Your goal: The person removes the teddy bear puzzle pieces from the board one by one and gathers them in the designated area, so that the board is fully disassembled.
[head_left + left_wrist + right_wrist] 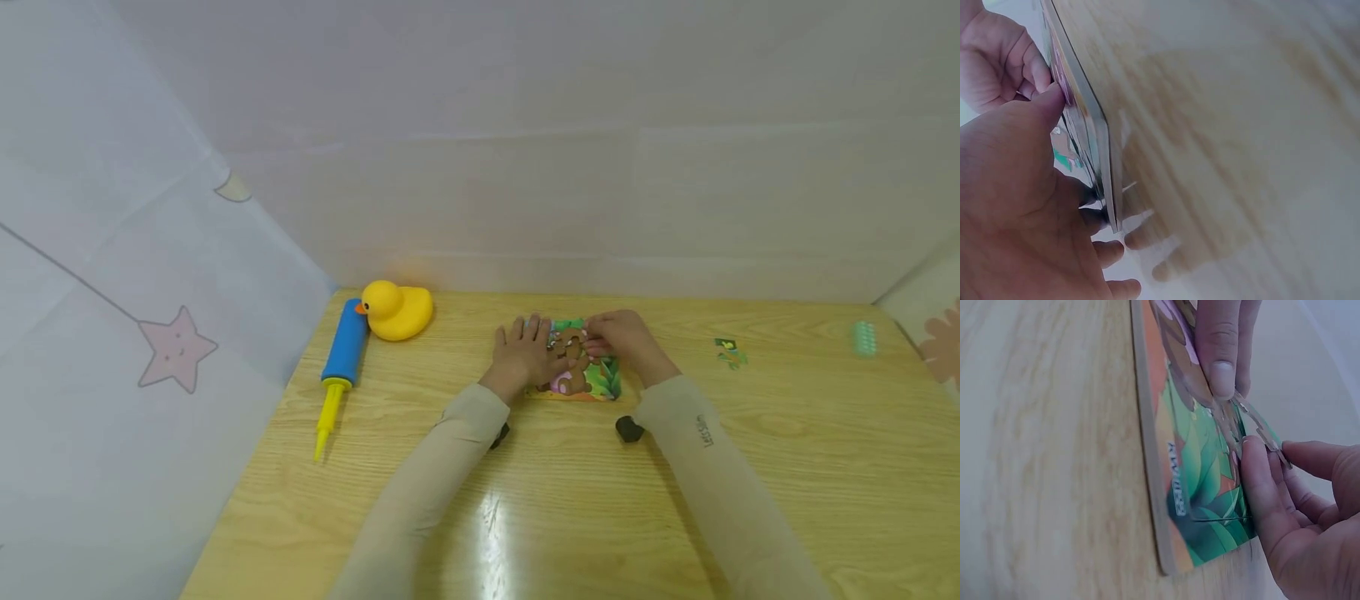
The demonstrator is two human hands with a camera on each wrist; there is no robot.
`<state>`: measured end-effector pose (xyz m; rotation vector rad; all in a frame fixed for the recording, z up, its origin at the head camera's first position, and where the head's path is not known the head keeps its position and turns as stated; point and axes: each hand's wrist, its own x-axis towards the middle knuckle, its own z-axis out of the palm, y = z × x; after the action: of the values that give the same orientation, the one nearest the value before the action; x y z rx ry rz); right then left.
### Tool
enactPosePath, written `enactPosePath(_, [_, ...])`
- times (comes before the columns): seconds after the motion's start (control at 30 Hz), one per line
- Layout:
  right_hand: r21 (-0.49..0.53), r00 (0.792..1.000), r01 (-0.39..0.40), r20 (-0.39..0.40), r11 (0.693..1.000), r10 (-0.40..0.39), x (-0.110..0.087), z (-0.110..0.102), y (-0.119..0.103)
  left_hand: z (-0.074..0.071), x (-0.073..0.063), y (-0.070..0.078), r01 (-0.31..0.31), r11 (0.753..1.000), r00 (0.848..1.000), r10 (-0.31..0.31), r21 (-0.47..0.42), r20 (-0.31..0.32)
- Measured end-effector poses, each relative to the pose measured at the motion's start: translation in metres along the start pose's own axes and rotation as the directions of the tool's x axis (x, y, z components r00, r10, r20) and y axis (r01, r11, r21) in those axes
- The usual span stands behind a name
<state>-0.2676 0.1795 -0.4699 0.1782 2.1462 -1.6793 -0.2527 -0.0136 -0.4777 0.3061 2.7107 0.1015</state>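
Note:
A jigsaw puzzle (597, 384) with a bear picture lies flat on the wooden table; its thick board edge (1099, 134) shows in the left wrist view. My left hand (522, 358) rests on its left part, fingers spread and straight, thumb reaching across the picture. At the upper right of the board, my right hand (626, 337) pinches a thin puzzle piece (1261, 428) between thumb and fingers. That piece is tilted up from the board surface, close to the left thumb (1222, 375). Part of the picture is hidden under the hands.
Loose puzzle pieces (731, 356) lie to the right of the board. Farther right is a pale green bumpy block (864, 338). On the left are a yellow toy duck (401, 312) and a blue hand pump (346, 343) with a yellow nozzle. A fabric wall (480, 208) stands behind the table.

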Motion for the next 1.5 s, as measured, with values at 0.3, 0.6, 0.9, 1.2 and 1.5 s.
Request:
enactPosePath(0.3, [0.18, 0.998, -0.056, 0.031, 0.982, 0.051, 0.002, -0.004, 0.008, -0.004, -0.015, -0.001, -0.045, 0.999, 0.998, 0.045, 0.005, -0.043])
enactPosePath(0.6, [0.265, 0.997, -0.003, 0.074, 0.964, -0.017, 0.004, -0.01, 0.011, -0.001, -0.009, -0.006, -0.023, 1.0, 0.999, 0.023, 0.002, -0.036])
enactPosePath(0.9, [0.381, 0.996, -0.005, 0.083, 0.924, -0.029, 0.002, -0.027, 0.016, 0.005, 0.002, -0.006, -0.019, 1.0, 0.999, 0.02, 0.017, -0.043])
enactPosePath(1.2, [0.421, 0.997, 0.02, 0.061, 0.907, -0.05, -0.013, -0.056, 0.021, 0.007, 0.01, -0.008, -0.03, 1.0, 0.999, 0.03, -0.005, -0.045])
enactPosePath(1.5, [0.47, 0.997, 0.014, 0.056, 0.882, -0.046, -0.029, -0.088, 0.031, 0.009, 0.011, -0.009, -0.026, 1.0, 0.999, 0.027, 0.012, -0.027])
